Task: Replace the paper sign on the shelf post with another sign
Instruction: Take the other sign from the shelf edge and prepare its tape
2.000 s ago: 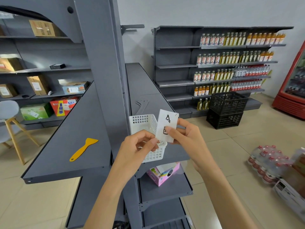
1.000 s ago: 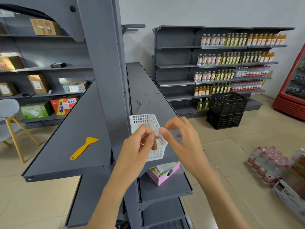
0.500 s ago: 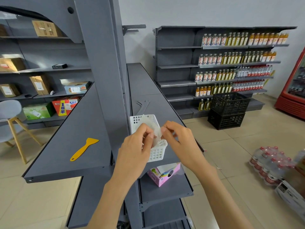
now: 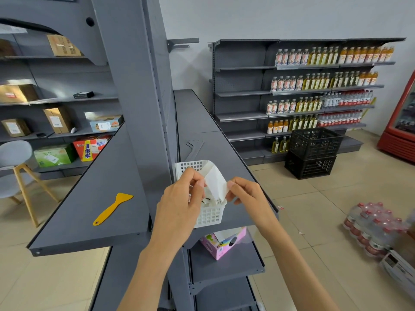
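A white paper sign [image 4: 214, 180] is held between both hands, its blank side toward me, above a white perforated basket [image 4: 208, 215] on the grey shelf. My left hand [image 4: 182, 203] pinches the paper's left edge with thumb and fingers. My right hand [image 4: 246, 193] pinches its lower right corner. The sheet looks curled or partly split into two layers at that corner. The grey shelf post [image 4: 137, 97] rises just left of the basket; I see no sign on its visible face.
A yellow plastic scraper [image 4: 112, 207] lies on the left grey shelf [image 4: 94, 198]. A pink box [image 4: 222, 243] sits on the lower shelf. Black crates [image 4: 313, 152] and packs of bottles [image 4: 375, 230] stand on the floor to the right. A chair [image 4: 15, 171] is at far left.
Two seconds ago the sign showed its printed "4" face; it has since been turned blank side up, and my fingers have worked at its edge, drawing the sheet out between both hands.
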Motion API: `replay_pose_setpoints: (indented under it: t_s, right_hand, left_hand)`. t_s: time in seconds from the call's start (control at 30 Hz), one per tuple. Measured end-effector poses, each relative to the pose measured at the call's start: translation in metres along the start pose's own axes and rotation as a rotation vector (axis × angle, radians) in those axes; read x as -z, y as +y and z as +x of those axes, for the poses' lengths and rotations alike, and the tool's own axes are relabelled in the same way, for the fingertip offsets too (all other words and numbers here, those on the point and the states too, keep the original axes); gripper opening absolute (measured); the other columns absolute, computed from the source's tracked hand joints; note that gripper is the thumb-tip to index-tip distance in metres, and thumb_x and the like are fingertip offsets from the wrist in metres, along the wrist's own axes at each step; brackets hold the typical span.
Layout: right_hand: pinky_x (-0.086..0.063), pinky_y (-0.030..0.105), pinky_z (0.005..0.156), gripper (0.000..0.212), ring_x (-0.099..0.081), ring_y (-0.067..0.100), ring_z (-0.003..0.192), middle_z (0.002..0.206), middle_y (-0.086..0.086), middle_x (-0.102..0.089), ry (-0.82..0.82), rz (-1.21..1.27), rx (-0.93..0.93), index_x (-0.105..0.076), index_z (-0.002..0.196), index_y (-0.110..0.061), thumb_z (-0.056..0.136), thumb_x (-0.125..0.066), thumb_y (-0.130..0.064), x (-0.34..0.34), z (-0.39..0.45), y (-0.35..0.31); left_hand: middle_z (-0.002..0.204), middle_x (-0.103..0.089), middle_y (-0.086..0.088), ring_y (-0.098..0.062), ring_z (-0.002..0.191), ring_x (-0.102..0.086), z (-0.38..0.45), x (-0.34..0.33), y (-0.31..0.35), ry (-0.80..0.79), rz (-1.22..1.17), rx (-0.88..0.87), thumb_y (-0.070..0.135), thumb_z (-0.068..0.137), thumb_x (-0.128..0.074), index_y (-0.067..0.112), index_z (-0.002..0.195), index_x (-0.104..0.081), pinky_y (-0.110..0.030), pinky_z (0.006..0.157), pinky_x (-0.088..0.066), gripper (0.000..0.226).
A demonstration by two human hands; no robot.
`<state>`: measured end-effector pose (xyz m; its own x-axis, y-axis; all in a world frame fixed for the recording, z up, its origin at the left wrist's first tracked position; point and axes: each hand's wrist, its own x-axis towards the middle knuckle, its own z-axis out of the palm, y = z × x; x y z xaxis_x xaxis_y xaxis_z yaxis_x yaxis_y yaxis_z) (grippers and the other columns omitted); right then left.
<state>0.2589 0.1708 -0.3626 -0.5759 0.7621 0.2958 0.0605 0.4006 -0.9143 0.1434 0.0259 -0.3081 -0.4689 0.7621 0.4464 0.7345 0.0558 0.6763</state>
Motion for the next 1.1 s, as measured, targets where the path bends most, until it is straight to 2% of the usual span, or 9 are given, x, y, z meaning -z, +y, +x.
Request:
replay_pose_setpoints:
  t_s: [0.1,0.2,0.37,0.47,0.63,0.73,0.87,1.03,1.1]
  right_hand:
    - [-0.049,0.020,0.069,0.031,-0.064,0.005,0.069,0.071,-0.005,-0.069,0.030,-0.019,-0.038,-0.067,0.085,-0.004,0.104,-0.047,-0.018,0.002,0.003,0.010]
    - [-0.046,0.020,0.065,0.031,-0.061,0.007,0.068,0.071,0.001,-0.069,0.100,-0.032,-0.062,-0.067,0.084,-0.002,0.103,-0.048,-0.017,0.004,0.006,0.016]
    - [-0.044,0.024,0.065,0.031,-0.059,0.011,0.065,0.072,0.004,-0.065,0.241,-0.049,-0.149,-0.068,0.088,0.003,0.102,-0.049,-0.017,0.011,0.010,0.025]
    - [-0.044,0.025,0.063,0.029,-0.059,0.012,0.064,0.068,0.001,-0.063,0.331,-0.027,-0.176,-0.067,0.088,0.001,0.102,-0.050,-0.018,0.018,0.012,0.029]
    - [-0.042,0.032,0.066,0.030,-0.058,0.009,0.061,0.064,0.000,-0.061,0.472,0.001,-0.170,-0.064,0.080,-0.003,0.101,-0.049,-0.018,0.035,0.011,0.038]
    - [-0.040,0.030,0.064,0.030,-0.055,-0.002,0.055,0.064,0.000,-0.059,0.507,-0.008,-0.128,-0.060,0.081,0.001,0.101,-0.049,-0.018,0.039,0.007,0.039]
    - [-0.040,0.029,0.063,0.030,-0.055,-0.003,0.057,0.067,0.002,-0.059,0.502,-0.037,-0.067,-0.058,0.083,0.000,0.103,-0.049,-0.020,0.039,0.008,0.033]
    - [-0.042,0.028,0.062,0.027,-0.057,-0.005,0.058,0.068,0.001,-0.061,0.456,-0.075,-0.024,-0.058,0.082,-0.005,0.104,-0.048,-0.019,0.034,0.010,0.021]
    - [-0.042,0.026,0.061,0.027,-0.058,-0.006,0.060,0.068,-0.001,-0.061,0.439,-0.078,-0.013,-0.057,0.081,-0.010,0.104,-0.048,-0.019,0.032,0.009,0.016]
  left_hand:
    - [0.084,-0.064,0.010,-0.011,0.067,-0.057,0.003,-0.002,0.000,0.004,-0.012,-0.006,0.024,0.101,-0.043,0.023,0.085,-0.050,-0.020,0.050,-0.044,0.017]
    - [0.087,-0.065,0.008,-0.012,0.069,-0.059,0.005,-0.004,-0.002,0.006,-0.028,-0.005,0.023,0.101,-0.042,0.020,0.084,-0.049,-0.015,0.047,-0.043,0.019]
    - [0.094,-0.066,0.002,-0.016,0.080,-0.063,0.010,-0.010,-0.004,0.010,-0.027,-0.012,0.020,0.102,-0.043,0.019,0.084,-0.049,-0.019,0.054,-0.048,0.019]
    - [0.090,-0.066,0.004,-0.014,0.082,-0.066,0.014,-0.015,-0.005,0.017,-0.015,-0.018,0.019,0.102,-0.043,0.020,0.085,-0.050,-0.029,0.060,-0.054,0.018]
    - [0.085,-0.067,0.002,-0.013,0.081,-0.066,0.019,-0.023,-0.013,0.041,-0.036,0.019,0.020,0.104,-0.040,0.017,0.088,-0.048,-0.014,0.056,-0.046,0.018]
    - [0.079,-0.067,0.003,-0.008,0.076,-0.064,0.024,-0.026,-0.020,0.050,0.037,0.034,0.016,0.104,-0.037,0.014,0.089,-0.046,-0.021,0.061,-0.047,0.018]
    - [0.084,-0.071,-0.001,-0.023,0.079,-0.067,0.035,-0.037,-0.032,-0.009,0.173,0.057,0.013,0.103,-0.035,0.015,0.093,-0.043,-0.044,0.070,-0.054,0.013]
    - [0.097,-0.072,-0.008,-0.027,0.088,-0.067,0.045,-0.045,-0.039,-0.101,0.240,0.094,0.017,0.103,-0.040,0.015,0.119,-0.045,-0.045,0.077,-0.055,0.017]
    - [0.098,-0.071,-0.007,-0.027,0.087,-0.066,0.045,-0.045,-0.039,-0.103,0.237,0.072,0.020,0.103,-0.041,0.016,0.126,-0.042,-0.041,0.073,-0.053,0.023]
